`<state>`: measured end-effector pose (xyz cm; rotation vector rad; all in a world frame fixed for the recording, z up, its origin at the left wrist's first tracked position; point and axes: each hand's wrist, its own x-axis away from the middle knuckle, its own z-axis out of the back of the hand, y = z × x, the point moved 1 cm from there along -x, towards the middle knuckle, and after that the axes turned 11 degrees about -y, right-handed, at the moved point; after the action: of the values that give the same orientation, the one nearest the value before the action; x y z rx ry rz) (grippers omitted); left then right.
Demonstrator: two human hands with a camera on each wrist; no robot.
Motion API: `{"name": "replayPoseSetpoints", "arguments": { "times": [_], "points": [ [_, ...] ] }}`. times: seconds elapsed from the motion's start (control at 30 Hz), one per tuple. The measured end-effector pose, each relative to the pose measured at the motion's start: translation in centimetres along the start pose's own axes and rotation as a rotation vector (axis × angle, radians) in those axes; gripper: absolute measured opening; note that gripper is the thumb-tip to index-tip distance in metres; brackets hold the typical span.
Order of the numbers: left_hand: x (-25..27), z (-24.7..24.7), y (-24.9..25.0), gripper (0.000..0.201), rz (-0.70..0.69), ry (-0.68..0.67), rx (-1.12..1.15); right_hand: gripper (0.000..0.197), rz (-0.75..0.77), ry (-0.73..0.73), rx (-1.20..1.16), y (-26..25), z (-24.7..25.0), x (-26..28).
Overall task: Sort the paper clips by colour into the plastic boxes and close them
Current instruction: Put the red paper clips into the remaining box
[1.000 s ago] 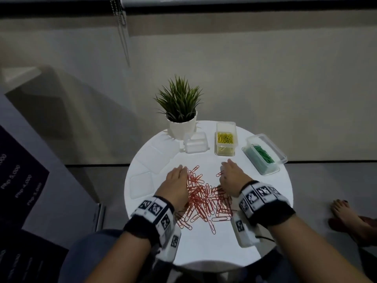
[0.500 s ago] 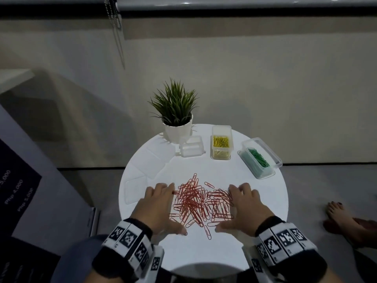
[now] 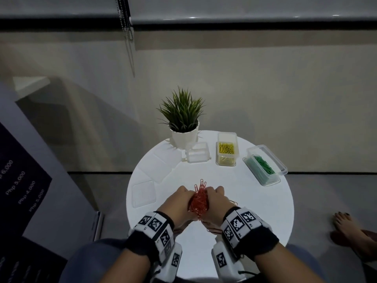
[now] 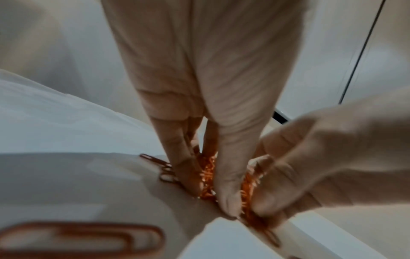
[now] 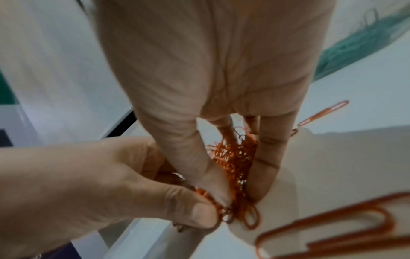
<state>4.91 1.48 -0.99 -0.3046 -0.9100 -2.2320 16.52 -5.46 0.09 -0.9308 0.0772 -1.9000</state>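
A bunch of red paper clips (image 3: 199,201) is squeezed into a heap between both hands near the front of the round white table (image 3: 255,211). My left hand (image 3: 179,202) grips it from the left and my right hand (image 3: 216,202) from the right. In the left wrist view the thumb and fingers of the left hand (image 4: 206,189) pinch clips (image 4: 207,172). The right wrist view shows the right hand (image 5: 237,192) pinching clips (image 5: 235,161) the same way. An empty clear box (image 3: 197,153) stands open at the back, beside the yellow-clip box (image 3: 226,152) and the green-clip box (image 3: 263,167).
Stray red clips (image 3: 233,202) lie beside and under the right wrist. Clear lids (image 3: 161,168) lie flat on the table's left side. A potted plant (image 3: 183,119) stands at the back edge. A person's bare foot (image 3: 346,227) is on the floor at the right.
The hands, flat on either side of the spread-out red clips half a second ago, have swept together and bunched the clips into a tight heap between them.
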Motion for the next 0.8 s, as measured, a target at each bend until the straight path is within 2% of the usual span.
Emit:
{"name": "replayPoseSetpoints", "arguments": {
  "times": [0.1,0.2,0.3,0.47,0.63,0.7,0.8],
  "points": [
    [-0.3,-0.4,1.0,0.025,-0.043,0.050,-0.011,0.075,-0.006,-0.044,-0.126,0.4,0.5,-0.1],
    [-0.9,-0.7,1.7,0.014,-0.056,0.098,0.062,0.067,-0.005,-0.059,-0.300,1.0,1.2,-0.6],
    [-1.3,-0.6,2.7,0.006,-0.059,0.141,0.028,0.057,0.016,-0.059,-0.412,1.9,1.5,-1.3],
    [-2.3,-0.2,4.5,0.021,-0.076,0.203,-0.012,0.009,0.102,-0.027,-0.533,2.8,2.0,-1.4],
    [-3.5,-0.5,6.4,0.026,-0.118,0.212,-0.068,0.029,0.062,0.039,-0.655,4.6,2.5,-1.6],
    [-3.7,-0.8,6.8,0.031,-0.163,0.205,-0.014,0.027,0.041,0.086,-0.735,5.5,2.7,-1.4],
    [-3.9,-0.2,7.1,0.039,-0.225,0.170,0.123,0.012,0.026,0.126,-0.901,6.6,2.7,-1.9]
  ]
}}
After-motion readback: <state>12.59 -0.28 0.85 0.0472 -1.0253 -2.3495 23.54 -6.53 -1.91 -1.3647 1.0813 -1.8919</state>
